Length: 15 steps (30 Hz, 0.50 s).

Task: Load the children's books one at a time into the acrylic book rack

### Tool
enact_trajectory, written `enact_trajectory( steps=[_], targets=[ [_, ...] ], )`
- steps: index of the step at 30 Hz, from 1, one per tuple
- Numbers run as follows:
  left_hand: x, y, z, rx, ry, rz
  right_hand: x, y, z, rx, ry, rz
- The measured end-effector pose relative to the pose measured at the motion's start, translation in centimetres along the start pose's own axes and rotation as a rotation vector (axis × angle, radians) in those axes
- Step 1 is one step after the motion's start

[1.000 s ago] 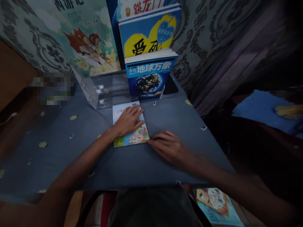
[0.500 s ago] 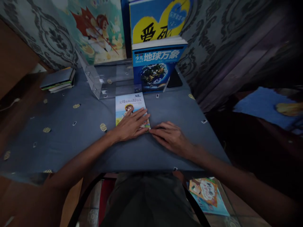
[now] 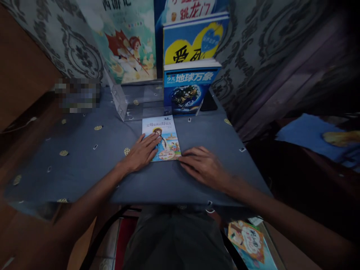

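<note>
A thin paperback book [image 3: 169, 142] with a girl in a yellow hat on its cover lies closed on the cloth-covered table. My left hand [image 3: 141, 153] rests flat across the book's left side, its fingers spread over the cover picture. At the lower right corner, my right hand [image 3: 203, 165] has its thumb and fingers drawn together against the book's edge. How much of the corner sits between those fingertips is hard to see. The top of the book reaches the clear acrylic stand [image 3: 149, 107].
Behind stand a blue earth book [image 3: 185, 95], a yellow and blue book [image 3: 194, 41] and a teal picture book [image 3: 131, 52]. A dark flat object [image 3: 209, 102] lies beside the earth book. More books [image 3: 250, 243] are below the table's front edge at right.
My left hand has slid left across the cover, uncovering more of the lower picture. My right hand stays at the lower right corner. The camera view has shifted slightly.
</note>
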State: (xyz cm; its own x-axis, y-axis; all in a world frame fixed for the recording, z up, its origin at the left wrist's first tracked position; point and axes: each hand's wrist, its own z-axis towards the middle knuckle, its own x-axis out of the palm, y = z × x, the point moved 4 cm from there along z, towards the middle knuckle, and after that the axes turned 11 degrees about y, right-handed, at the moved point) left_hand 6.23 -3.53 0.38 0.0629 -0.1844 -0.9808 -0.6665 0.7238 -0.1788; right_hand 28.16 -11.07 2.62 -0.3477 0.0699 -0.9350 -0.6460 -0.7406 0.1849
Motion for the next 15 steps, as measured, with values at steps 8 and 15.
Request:
enact_trajectory(
  steps=[8, 15],
  targets=[
    [0.7, 0.3, 0.0, 0.039, -0.093, 0.002, 3.8, 4.4, 3.4, -0.03, 0.147, 0.037],
    [0.5, 0.0, 0.0, 0.037, -0.101, 0.006, 4.3, 2.9, 0.5, 0.009, 0.172, 0.056]
  ],
)
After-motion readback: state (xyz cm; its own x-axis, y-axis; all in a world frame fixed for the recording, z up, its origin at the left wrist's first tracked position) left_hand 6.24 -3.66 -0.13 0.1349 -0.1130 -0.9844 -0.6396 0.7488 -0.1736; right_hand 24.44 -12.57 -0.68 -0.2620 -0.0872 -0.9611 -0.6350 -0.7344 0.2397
